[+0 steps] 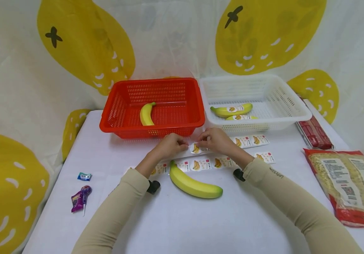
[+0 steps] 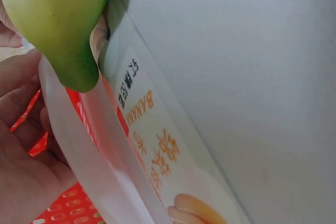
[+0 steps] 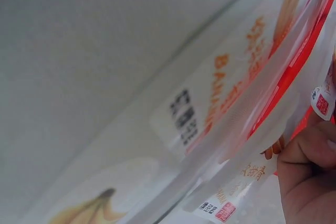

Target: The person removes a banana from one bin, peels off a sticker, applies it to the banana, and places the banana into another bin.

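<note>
Both hands are close together over the table, in front of the baskets. My left hand (image 1: 173, 144) pinches the bare left end of a strip of banana stickers; in the left wrist view its white backing (image 2: 65, 124) runs from the fingers. A banana sticker (image 1: 196, 148) is between the hands, and my right hand (image 1: 215, 140) pinches it. In the right wrist view that sticker (image 3: 323, 102) curls up at the fingertips. Nearer the front, a yellow banana (image 1: 196, 186) with green ends lies with its stem over a second sticker strip (image 1: 205, 164).
A red basket (image 1: 150, 128) holds one banana (image 1: 147, 113). Beside it, a white basket (image 1: 283, 121) holds two labelled bananas (image 1: 231, 110). Sweets (image 1: 78, 201) and a small blue packet (image 1: 84, 176) lie left; a grain bag (image 1: 343, 183) and a red package (image 1: 315, 132) lie right.
</note>
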A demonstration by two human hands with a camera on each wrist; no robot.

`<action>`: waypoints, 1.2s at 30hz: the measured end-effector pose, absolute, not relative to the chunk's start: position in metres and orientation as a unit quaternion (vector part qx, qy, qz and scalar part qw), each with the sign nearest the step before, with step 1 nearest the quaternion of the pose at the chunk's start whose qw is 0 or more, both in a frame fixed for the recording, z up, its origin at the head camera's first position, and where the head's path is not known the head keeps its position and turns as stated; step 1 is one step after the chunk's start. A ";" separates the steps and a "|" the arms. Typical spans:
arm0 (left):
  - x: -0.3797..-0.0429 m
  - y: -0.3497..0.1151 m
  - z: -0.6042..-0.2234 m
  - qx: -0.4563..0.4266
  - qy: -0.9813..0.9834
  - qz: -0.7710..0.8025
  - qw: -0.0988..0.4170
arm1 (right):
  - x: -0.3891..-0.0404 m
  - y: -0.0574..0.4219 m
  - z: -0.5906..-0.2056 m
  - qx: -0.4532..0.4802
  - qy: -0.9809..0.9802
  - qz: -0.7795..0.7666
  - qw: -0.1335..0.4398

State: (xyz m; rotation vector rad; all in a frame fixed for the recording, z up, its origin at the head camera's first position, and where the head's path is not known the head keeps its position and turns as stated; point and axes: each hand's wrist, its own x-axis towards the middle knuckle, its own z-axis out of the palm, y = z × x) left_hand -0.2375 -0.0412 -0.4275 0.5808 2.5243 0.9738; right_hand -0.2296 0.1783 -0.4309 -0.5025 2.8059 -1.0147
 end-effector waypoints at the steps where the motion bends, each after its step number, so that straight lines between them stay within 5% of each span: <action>1: -0.238 -0.041 -0.428 0.206 0.896 0.346 0.186 | -0.229 0.178 -0.431 -0.166 0.925 -0.336 0.058; 18: -0.237 -0.044 -0.432 0.181 0.911 0.327 0.172 | -0.225 0.181 -0.421 -0.150 0.911 -0.374 0.088; 26: -0.226 -0.048 -0.412 0.228 0.910 0.333 0.092 | -0.216 0.187 -0.411 -0.165 0.904 -0.386 0.078; 36: -0.211 -0.044 -0.406 0.253 0.887 0.363 0.135 | -0.204 0.178 -0.405 -0.187 0.881 -0.423 0.095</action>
